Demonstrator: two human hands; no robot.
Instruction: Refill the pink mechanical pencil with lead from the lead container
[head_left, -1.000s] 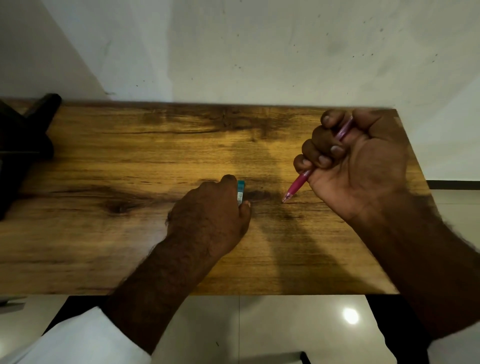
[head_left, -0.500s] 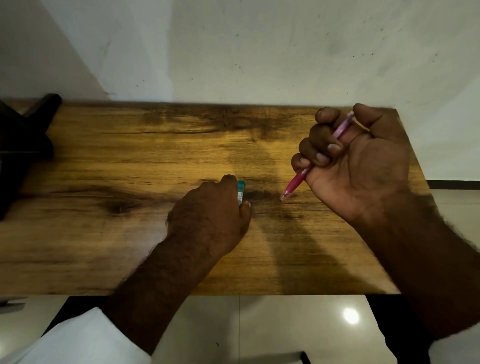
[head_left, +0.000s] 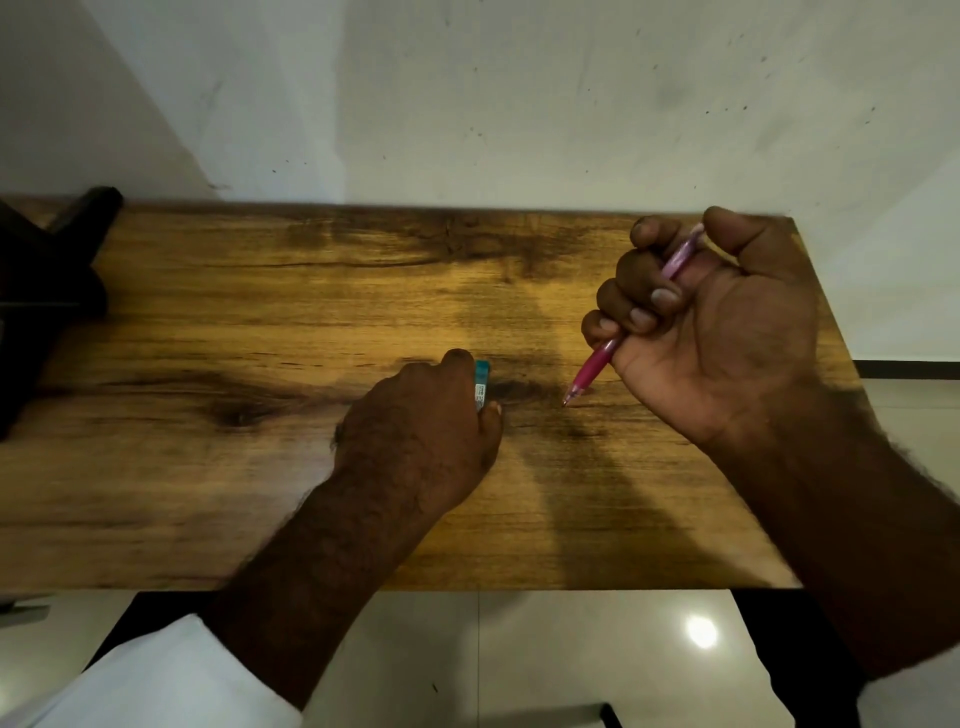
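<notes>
My right hand (head_left: 722, 332) is a fist around the pink mechanical pencil (head_left: 592, 370), held at a slant above the wooden table (head_left: 260, 322). Its tip points down and left, close to the wood, and my thumb sits over its top end. My left hand (head_left: 423, 431) rests on the table near the middle, pinching a small teal and white lead container (head_left: 481, 387) between thumb and forefinger. Most of the container is hidden by my fingers. A short gap of bare wood separates the pencil tip from the container.
A dark black stand (head_left: 47, 280) occupies the table's far left corner. A white wall (head_left: 519, 93) runs right behind the table's back edge. The table's right edge lies just beyond my right hand, with tiled floor (head_left: 519, 649) below the front edge.
My right hand has lifted slightly and shifted a little left with the pencil, thumb pressing over its top end. My left hand and the container have stayed put.
</notes>
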